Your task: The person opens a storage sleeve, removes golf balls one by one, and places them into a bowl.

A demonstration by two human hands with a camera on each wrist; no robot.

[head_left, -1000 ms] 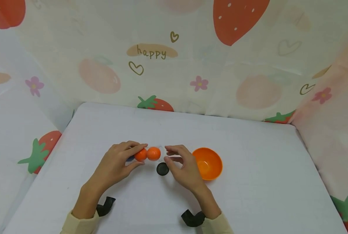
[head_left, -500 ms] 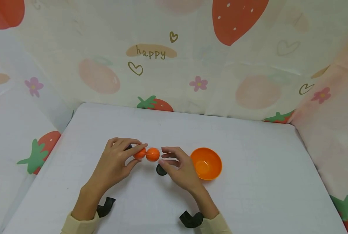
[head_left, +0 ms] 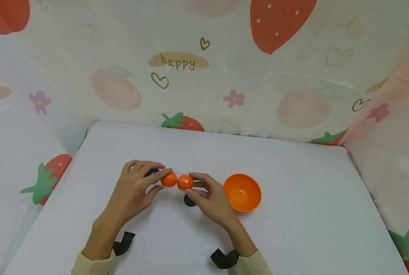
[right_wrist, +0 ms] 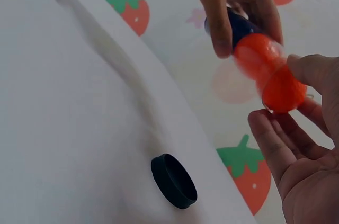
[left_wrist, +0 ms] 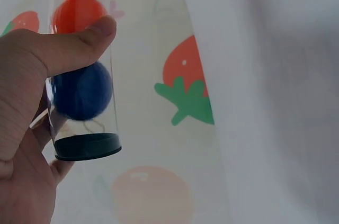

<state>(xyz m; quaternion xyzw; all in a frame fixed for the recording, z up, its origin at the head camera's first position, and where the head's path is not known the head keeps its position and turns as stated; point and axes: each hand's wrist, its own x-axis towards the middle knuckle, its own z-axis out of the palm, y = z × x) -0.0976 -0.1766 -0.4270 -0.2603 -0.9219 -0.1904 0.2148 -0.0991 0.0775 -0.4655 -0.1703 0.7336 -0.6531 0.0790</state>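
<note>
A clear tube (left_wrist: 117,108) is in the grip of my left hand (head_left: 136,187), its thumb across the middle in the left wrist view. Inside it a blue ball (left_wrist: 82,91) lies nearest the dark green cap (left_wrist: 88,146) that closes one end. Two orange balls follow, one near the left fingers (head_left: 168,179) and one at the uncapped end (right_wrist: 284,90). My right hand (head_left: 214,198) has thumb and fingertips on either side of that end ball. A second dark cap (right_wrist: 174,181) lies loose on the table below the right hand.
An orange bowl (head_left: 243,193) stands on the white table (head_left: 293,229) just right of the right hand. Curtains with strawberry prints (head_left: 182,95) hang behind and at both sides. A black strap piece (head_left: 123,243) sits at each wrist.
The tube has tipped, and both orange balls have moved right, the end one in between the right fingertips. The right hand has shifted slightly left, partly covering the loose cap.
</note>
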